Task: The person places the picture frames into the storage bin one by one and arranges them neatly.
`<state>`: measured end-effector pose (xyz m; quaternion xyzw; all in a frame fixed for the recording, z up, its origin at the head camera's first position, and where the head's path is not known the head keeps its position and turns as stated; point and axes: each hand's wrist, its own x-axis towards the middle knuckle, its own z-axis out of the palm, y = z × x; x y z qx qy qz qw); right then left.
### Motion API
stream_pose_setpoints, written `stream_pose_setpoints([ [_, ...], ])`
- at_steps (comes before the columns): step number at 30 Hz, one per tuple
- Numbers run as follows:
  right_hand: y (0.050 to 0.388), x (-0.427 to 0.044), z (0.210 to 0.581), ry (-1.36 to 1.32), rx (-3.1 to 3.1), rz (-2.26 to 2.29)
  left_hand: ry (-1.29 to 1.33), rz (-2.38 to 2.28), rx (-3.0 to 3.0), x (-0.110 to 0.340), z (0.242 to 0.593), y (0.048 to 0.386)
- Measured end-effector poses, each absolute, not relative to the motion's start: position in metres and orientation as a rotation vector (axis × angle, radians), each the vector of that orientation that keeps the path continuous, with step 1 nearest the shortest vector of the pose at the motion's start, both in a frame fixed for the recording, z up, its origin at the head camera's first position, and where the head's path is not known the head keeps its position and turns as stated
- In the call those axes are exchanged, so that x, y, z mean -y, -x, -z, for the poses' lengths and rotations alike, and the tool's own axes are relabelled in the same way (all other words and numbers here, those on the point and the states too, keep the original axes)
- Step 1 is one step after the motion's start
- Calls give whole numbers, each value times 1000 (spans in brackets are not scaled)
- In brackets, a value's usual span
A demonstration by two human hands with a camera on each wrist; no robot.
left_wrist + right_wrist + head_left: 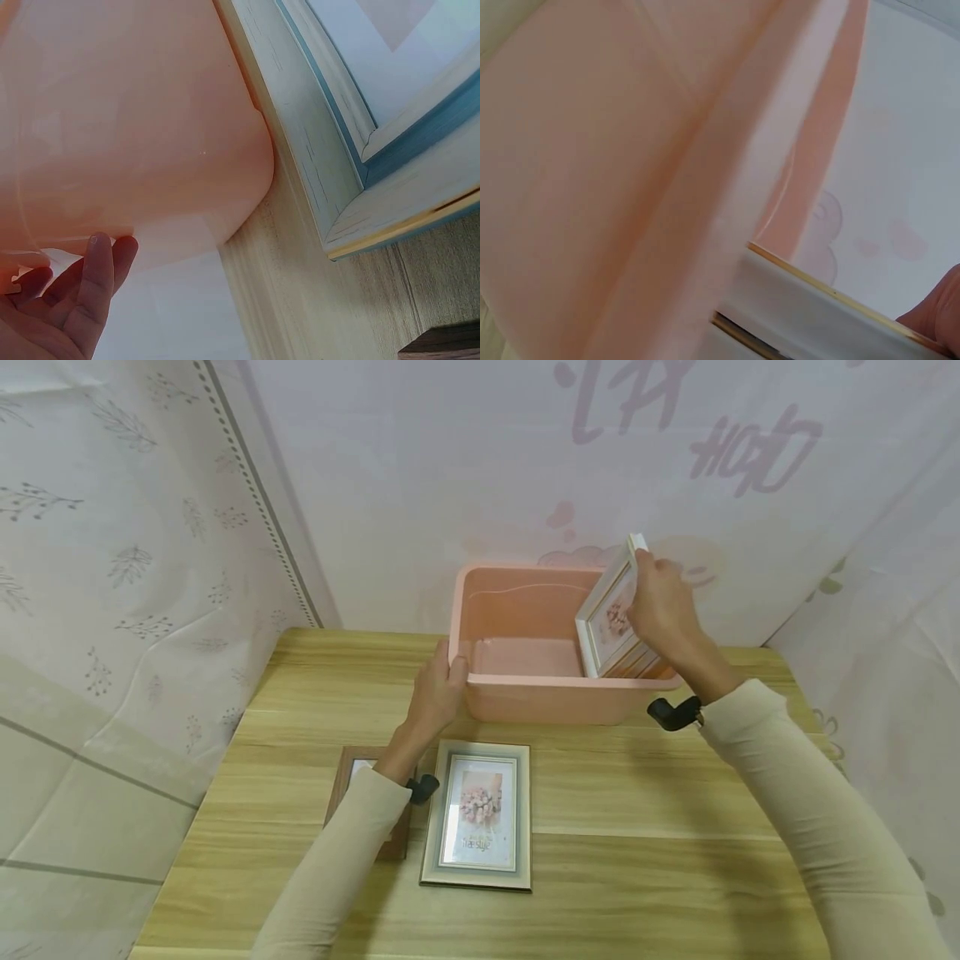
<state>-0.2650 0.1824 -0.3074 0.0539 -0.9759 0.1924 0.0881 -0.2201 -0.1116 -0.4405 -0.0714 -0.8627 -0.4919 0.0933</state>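
Observation:
My left hand (437, 689) grips the left end of a pink plastic bin (543, 703) by its rim. In the left wrist view, fingers of this hand (82, 296) curl at the rim of the bin (135, 135). My right hand (663, 606) holds a white picture frame (595, 639) by its upper right edge; it leans at a tilt inside the bin's right end. Behind it, more frame edges (637, 662) show, partly hidden. The right wrist view shows the white frame's edge (817, 304) beside the bin wall (592, 150), with part of my right hand (939, 311).
A cream and grey-blue picture frame (438, 860) lies face up on the wooden table (600, 893), in front of the bin. Left of it lies a brown frame (396, 847), partly covered by my left forearm. A printed curtain (375, 485) hangs right behind the bin.

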Motion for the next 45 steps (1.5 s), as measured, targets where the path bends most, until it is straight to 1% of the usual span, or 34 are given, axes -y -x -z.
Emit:
stream_pose_setpoints([
  [17, 268, -181, 326, -204, 2934, -551, 212, 1456, 2573, 111, 439, 218],
  [30, 271, -176, 342, -119, 3009, -549, 205, 1448, 2579, 112, 438, 218],
  [40, 270, -173, 354, -303, 2899, -342, 173, 1417, 2591, 112, 439, 219],
  [45, 272, -173, 358, -299, 2897, -281, 178, 1413, 2590, 111, 439, 219],
])
